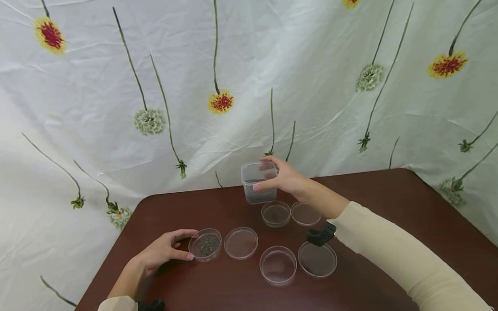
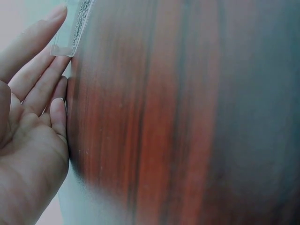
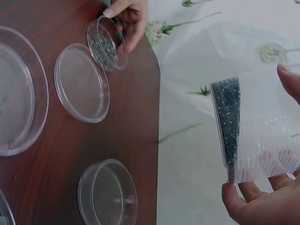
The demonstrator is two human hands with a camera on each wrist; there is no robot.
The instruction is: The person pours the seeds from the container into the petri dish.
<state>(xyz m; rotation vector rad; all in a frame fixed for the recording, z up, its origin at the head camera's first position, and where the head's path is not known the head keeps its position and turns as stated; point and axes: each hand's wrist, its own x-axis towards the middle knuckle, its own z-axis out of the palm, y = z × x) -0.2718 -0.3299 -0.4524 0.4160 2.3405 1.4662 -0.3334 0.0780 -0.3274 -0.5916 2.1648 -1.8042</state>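
My left hand (image 1: 162, 249) is at the left of the table, its thumb and fingers gripping the side of a clear petri dish (image 1: 206, 245). Dark granules lie inside that dish; it also shows in the right wrist view, and partly at the top of the left wrist view. At the far side of the table, my right hand (image 1: 286, 177) holds a clear square plastic container (image 1: 256, 193) between thumb and fingers. Grey-green granules (image 3: 228, 119) fill its lower part. Whether its base touches the table, I cannot tell.
A clear round dish piece (image 1: 241, 243) lies right of the filled dish. Two more, a dish (image 1: 278, 265) and a flatter piece (image 1: 317, 260), are nearer the front. A small dish (image 1: 276, 214) and another round piece (image 1: 306, 214) sit below my right hand. Flowered cloth (image 1: 244, 79) hangs behind.
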